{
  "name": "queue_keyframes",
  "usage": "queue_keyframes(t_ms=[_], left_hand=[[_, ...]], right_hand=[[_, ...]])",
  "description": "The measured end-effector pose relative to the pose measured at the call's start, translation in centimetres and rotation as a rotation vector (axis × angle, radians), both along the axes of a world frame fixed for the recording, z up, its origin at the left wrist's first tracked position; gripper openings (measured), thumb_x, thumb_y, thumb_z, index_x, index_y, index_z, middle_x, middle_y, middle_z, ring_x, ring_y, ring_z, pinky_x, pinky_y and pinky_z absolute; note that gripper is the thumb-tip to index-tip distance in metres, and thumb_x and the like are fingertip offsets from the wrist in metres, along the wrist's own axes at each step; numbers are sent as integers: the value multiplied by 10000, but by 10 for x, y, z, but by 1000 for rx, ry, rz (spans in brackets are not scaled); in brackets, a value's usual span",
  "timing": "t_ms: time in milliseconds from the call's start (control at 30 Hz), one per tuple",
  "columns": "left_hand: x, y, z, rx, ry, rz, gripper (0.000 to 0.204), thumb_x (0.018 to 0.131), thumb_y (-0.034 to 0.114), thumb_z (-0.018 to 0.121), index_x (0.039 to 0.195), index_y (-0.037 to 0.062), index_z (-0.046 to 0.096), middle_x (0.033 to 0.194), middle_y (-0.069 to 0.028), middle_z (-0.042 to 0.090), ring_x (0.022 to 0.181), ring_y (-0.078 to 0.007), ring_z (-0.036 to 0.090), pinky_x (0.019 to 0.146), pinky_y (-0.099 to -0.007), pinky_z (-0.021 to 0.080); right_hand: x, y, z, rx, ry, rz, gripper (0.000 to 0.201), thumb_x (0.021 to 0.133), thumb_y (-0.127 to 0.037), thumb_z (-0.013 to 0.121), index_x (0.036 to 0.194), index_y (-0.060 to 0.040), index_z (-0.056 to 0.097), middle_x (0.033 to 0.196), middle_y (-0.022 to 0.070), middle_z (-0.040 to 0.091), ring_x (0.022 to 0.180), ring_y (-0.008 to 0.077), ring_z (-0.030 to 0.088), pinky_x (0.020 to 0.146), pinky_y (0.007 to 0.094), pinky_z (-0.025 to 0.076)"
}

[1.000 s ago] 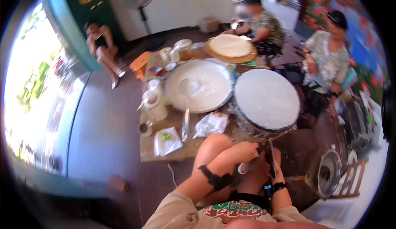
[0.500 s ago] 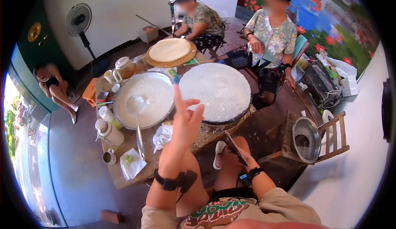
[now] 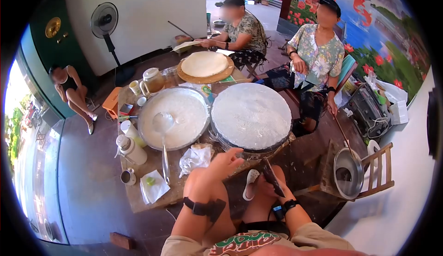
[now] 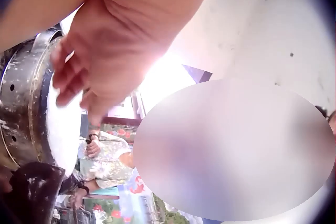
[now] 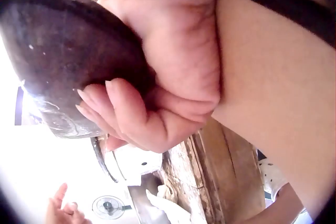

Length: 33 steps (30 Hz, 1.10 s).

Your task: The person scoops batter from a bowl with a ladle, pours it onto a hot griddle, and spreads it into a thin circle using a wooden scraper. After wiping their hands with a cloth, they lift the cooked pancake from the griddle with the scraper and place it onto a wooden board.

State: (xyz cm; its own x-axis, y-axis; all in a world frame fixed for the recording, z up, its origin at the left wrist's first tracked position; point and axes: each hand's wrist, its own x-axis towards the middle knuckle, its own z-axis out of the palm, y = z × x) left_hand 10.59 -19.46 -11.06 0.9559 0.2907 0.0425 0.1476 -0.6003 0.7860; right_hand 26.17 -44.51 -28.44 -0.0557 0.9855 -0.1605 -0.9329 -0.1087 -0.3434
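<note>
My left hand (image 3: 224,163) hangs in the air by the near edge of the round griddle (image 3: 251,115), holding nothing, its fingers loosely bent. A white layer of batter covers the griddle top. In the left wrist view, the left hand (image 4: 113,50) overlaps the griddle's rim. Low over my lap, my right hand (image 3: 266,187) grips a dark brown flat scraper (image 3: 273,177). Up close in the right wrist view, fingers curl round the scraper (image 5: 68,56), which has a curved edge and white specks. Left of the griddle stands a wide basin (image 3: 144,138) of batter with a metal ladle (image 3: 165,157) in it.
A crumpled white cloth (image 3: 196,159), a white flask (image 3: 131,150) and a metal cup (image 3: 128,176) stand on the low table. Behind, flat sheets lie on a round board (image 3: 205,77). Two people sit beyond the table. On the right, a metal pot (image 3: 348,173) rests on a wooden chair.
My left hand rose from beside the right hand with a finger pointing up, then came down near the griddle. The right hand keeps its grip on the scraper. A seated person now lifts a thin sheet.
</note>
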Motion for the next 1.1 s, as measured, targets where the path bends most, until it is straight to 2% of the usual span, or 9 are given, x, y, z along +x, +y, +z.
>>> queue_keyframes(t_ms=[67,100,200,367,467,600,700,867,1100], left_hand=[[-4,-3,15,-250,75,-136,357,882,281,528,1149,45,544,869,-190,645,811,-377,611,696,-443,481],[-4,-2,11,-157,126,-125,381,876,278,569,1191,68,523,865,-193,633,817,-367,606,687,-404,473],[-7,-4,-17,174,18,-73,362,877,274,569,1160,53,528,885,-197,637,833,-372,604,712,-411,478],[-8,-9,-11,81,23,-73,342,868,261,570,1127,41,534,883,-207,633,848,-393,594,724,-444,474],[-8,-9,-18,90,0,-72,343,867,263,569,1123,37,536,889,-209,634,850,-399,593,724,-450,472],[-8,-8,-17,108,8,-79,347,867,266,570,1121,32,536,895,-209,636,845,-401,594,722,-455,472],[-6,-8,-28,130,-94,-71,348,867,272,569,1116,31,538,895,-209,636,842,-403,593,722,-460,472],[-7,-11,-11,88,33,-76,343,873,292,547,1089,26,532,923,-235,628,893,-419,583,761,-486,469],[-2,-15,-20,164,45,-66,328,868,272,571,1101,42,538,894,-198,636,852,-401,590,736,-464,470]], right_hand=[[3,0,5,-109,-122,-60,354,966,-382,404,818,-67,473,507,6,376,380,109,363,329,227,288],[5,0,6,-125,-165,-51,351,966,-379,404,824,-67,477,507,8,374,382,107,363,334,224,291],[0,-1,8,-150,11,-5,367,961,-388,414,800,-68,493,511,7,367,387,103,360,335,216,290],[-8,3,22,-86,99,34,385,961,-410,407,816,-65,500,544,7,387,396,101,368,330,209,290],[-3,7,12,160,108,187,364,965,-404,402,964,-69,544,563,7,397,425,102,379,364,209,317],[-1,3,14,-107,58,38,373,963,-421,397,949,-76,536,558,7,393,419,102,376,356,218,309],[-4,1,15,-68,148,61,375,964,-430,389,923,-83,524,551,8,389,393,103,357,329,226,285],[-8,3,23,-45,165,59,382,963,-430,388,1011,-86,549,537,6,386,385,112,348,322,230,277],[-3,-4,19,-156,-21,-6,388,964,-433,384,1026,-92,556,538,10,400,386,116,356,323,230,279]])
